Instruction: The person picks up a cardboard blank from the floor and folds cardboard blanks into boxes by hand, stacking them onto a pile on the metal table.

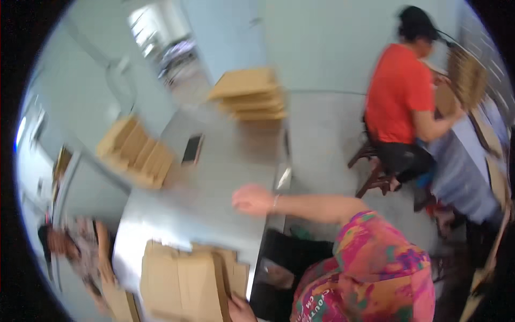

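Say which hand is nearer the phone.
Right. The right hand is over the metal table, below and right of the phone in the picture, apart from it. The left hand is farther, by the cardboard near the bottom edge.

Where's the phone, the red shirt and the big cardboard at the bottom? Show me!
Phone (pixel 192 149): head view, middle of its dark face.
Red shirt (pixel 396 94): head view, on its back.
Cardboard (pixel 185 284): head view, on its broad top face.
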A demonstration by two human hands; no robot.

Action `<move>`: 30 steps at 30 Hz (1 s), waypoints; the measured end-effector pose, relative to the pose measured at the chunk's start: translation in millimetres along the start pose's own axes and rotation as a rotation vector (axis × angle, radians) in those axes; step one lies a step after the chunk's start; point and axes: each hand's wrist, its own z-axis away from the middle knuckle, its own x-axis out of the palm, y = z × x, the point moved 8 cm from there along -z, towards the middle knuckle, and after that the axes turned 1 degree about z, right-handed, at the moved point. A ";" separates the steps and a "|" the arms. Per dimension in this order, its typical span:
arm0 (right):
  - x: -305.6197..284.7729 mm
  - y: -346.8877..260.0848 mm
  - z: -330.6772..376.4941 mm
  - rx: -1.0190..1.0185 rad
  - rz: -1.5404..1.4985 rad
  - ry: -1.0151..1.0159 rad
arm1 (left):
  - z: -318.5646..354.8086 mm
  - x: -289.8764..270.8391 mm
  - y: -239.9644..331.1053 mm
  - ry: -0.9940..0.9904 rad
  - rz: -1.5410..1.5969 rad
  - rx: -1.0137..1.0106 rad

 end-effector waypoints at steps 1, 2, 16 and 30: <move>-4.9 -2.6 -2.5 -0.034 0.035 0.069 | -0.2 -4.9 6.7 -0.024 0.075 -0.118; -20.6 -3.8 -2.8 -0.087 0.033 0.108 | -6.5 -5.2 17.1 -0.248 0.064 -0.352; 10.5 -26.6 -5.0 0.071 -0.037 -0.161 | 91.6 -54.4 -4.4 0.317 -0.237 -0.183; 109.5 -330.7 37.7 -0.693 -0.336 -0.402 | 121.3 -63.0 -39.7 0.842 0.569 -0.500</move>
